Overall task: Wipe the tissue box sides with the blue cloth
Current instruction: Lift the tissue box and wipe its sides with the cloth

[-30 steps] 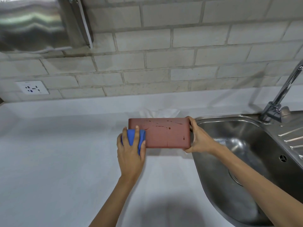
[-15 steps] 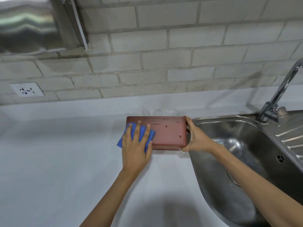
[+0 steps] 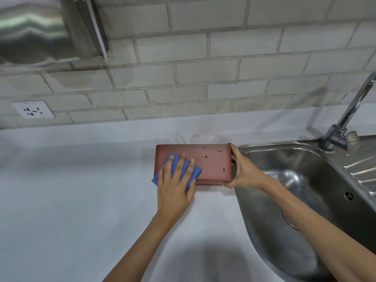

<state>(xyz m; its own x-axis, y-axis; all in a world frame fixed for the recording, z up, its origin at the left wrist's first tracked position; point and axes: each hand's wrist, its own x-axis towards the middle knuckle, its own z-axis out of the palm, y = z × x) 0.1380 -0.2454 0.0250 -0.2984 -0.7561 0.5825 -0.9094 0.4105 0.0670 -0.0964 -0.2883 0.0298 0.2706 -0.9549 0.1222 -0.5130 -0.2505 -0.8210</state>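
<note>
A reddish-brown tissue box (image 3: 211, 163) lies on the white counter, its large scuffed face turned toward me, with a white tissue (image 3: 203, 138) poking out behind it. My left hand (image 3: 175, 186) presses the folded blue cloth (image 3: 194, 174) flat against the left part of that face, fingers spread over the cloth. My right hand (image 3: 244, 169) grips the box's right end, thumb on the upper edge, beside the sink rim. Dark marks remain on the right half of the face.
A steel sink (image 3: 301, 192) with a tap (image 3: 345, 123) sits directly right of the box. The white counter (image 3: 81, 200) stretches left and toward me. A brick wall with a socket (image 3: 33, 109) stands behind, and a steel dispenser (image 3: 40, 29) hangs top left.
My left hand slid the blue cloth from the box's left end rightward onto its front face. The right hand kept its grip on the right end.
</note>
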